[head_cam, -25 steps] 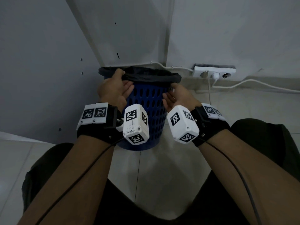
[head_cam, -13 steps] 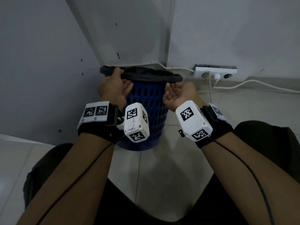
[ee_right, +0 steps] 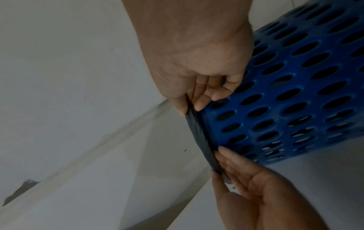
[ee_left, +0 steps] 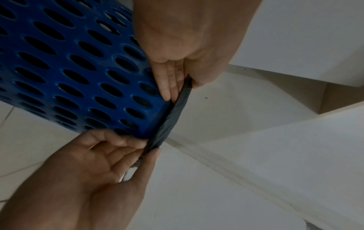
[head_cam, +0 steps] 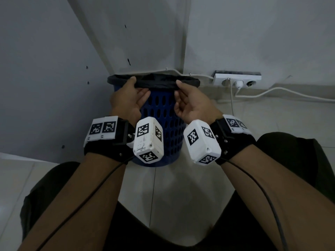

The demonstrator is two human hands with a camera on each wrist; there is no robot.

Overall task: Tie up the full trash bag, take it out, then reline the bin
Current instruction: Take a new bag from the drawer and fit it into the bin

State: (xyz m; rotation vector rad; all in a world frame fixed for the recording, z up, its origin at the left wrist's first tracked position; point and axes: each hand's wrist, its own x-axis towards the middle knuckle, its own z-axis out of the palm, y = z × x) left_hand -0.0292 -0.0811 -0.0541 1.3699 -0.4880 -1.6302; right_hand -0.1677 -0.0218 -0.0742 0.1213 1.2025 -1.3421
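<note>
At the near rim of the blue bin (head_cam: 163,124), which stands on the floor in the wall corner, my left hand (head_cam: 129,98) and right hand (head_cam: 192,104) each pinch the rolled edge of the black trash bag (head_cam: 155,83), thumb above, fingers beneath, likely to peel it free for tying.

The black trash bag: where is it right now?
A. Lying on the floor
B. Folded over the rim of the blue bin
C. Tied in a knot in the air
B: the black trash bag is rolled over the rim of the blue bin, where the left hand and right hand pinch it.
</note>
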